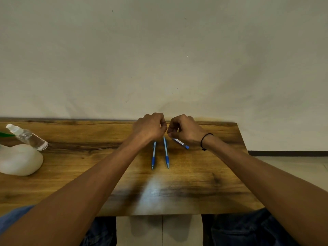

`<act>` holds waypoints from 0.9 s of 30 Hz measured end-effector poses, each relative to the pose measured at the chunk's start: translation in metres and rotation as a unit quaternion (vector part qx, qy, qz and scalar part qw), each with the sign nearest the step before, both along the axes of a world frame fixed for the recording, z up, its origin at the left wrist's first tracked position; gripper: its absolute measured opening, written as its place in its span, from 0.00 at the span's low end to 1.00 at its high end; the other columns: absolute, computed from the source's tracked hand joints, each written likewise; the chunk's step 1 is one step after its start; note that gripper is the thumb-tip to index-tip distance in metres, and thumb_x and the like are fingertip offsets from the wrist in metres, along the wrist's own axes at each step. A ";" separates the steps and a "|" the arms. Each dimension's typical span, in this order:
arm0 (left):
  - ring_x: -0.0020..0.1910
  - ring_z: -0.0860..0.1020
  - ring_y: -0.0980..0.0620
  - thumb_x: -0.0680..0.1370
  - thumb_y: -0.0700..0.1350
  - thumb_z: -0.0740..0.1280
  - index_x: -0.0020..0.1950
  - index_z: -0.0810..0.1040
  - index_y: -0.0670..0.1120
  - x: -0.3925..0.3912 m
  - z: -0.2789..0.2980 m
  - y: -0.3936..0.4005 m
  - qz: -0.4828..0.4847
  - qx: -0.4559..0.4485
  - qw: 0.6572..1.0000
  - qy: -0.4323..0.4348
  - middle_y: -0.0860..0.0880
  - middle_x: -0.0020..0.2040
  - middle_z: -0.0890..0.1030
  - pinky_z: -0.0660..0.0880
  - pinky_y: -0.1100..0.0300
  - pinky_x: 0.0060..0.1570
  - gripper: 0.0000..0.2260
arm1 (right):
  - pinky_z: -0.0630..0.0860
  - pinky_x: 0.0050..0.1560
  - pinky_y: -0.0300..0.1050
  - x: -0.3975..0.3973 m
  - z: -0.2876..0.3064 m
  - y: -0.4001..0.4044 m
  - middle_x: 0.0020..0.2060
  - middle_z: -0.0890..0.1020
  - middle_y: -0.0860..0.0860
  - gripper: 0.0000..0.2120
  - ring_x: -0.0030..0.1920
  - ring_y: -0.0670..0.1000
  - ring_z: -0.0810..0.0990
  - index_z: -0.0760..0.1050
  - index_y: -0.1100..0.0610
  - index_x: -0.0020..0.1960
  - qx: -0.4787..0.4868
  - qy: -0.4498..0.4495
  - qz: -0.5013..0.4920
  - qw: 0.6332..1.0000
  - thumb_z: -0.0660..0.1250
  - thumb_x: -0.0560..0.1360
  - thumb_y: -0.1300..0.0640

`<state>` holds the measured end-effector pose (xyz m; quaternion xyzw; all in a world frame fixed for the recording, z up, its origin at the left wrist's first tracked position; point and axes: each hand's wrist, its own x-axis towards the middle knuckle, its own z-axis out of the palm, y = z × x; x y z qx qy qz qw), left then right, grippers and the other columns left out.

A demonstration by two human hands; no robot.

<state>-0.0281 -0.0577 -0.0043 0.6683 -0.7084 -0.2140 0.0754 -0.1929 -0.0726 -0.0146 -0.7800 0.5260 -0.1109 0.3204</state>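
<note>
Two blue and white pens (153, 155) (166, 152) lie side by side on the wooden table (204, 183), tips toward me. Above their far ends my two hands meet near the table's back edge. My left hand (150, 127) has its fingers curled and pinches a thin dark piece (167, 130), which reaches across to my right fingertips. My right hand (184, 129), with a black band on its wrist, pinches the end of a third blue and white pen part (181, 143), which sticks out below the palm toward my wrist.
A clear spray bottle (28, 137) lies tilted at the far left, resting against a white rounded object (19, 159). A bit of green (6, 134) shows at the left edge. A plain wall (159, 59) stands right behind the table. My knees are under the near edge.
</note>
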 end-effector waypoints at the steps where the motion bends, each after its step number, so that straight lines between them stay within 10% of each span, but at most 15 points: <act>1: 0.49 0.80 0.50 0.83 0.50 0.67 0.58 0.79 0.51 0.000 0.000 -0.001 0.000 0.002 1.000 0.003 0.49 0.58 0.83 0.74 0.54 0.47 0.06 | 0.72 0.38 0.35 0.001 0.000 0.000 0.38 0.85 0.49 0.02 0.39 0.42 0.80 0.83 0.57 0.45 0.001 0.000 -0.001 1.000 0.75 0.74 0.63; 7: 0.53 0.82 0.47 0.84 0.56 0.65 0.60 0.78 0.49 0.011 -0.006 -0.006 0.045 0.045 0.996 0.056 0.47 0.54 0.85 0.73 0.54 0.49 0.12 | 0.75 0.39 0.37 -0.004 -0.002 -0.004 0.40 0.85 0.52 0.01 0.40 0.45 0.82 0.84 0.58 0.46 0.008 -0.021 -0.045 0.999 0.75 0.75 0.62; 18: 0.46 0.75 0.51 0.75 0.67 0.71 0.53 0.73 0.49 0.011 -0.072 0.014 0.045 0.074 0.982 -0.167 0.49 0.46 0.75 0.76 0.56 0.43 0.23 | 0.78 0.42 0.37 0.000 0.003 -0.005 0.38 0.86 0.52 0.01 0.39 0.45 0.85 0.82 0.59 0.47 0.019 -0.055 -0.074 0.996 0.73 0.77 0.62; 27: 0.35 0.79 0.55 0.76 0.53 0.76 0.44 0.81 0.46 0.014 -0.058 0.007 0.113 0.037 0.992 0.031 0.49 0.39 0.83 0.74 0.61 0.32 0.11 | 0.82 0.36 0.42 -0.001 0.010 -0.004 0.39 0.86 0.53 0.02 0.38 0.48 0.85 0.79 0.59 0.50 0.017 -0.113 -0.110 0.987 0.71 0.79 0.60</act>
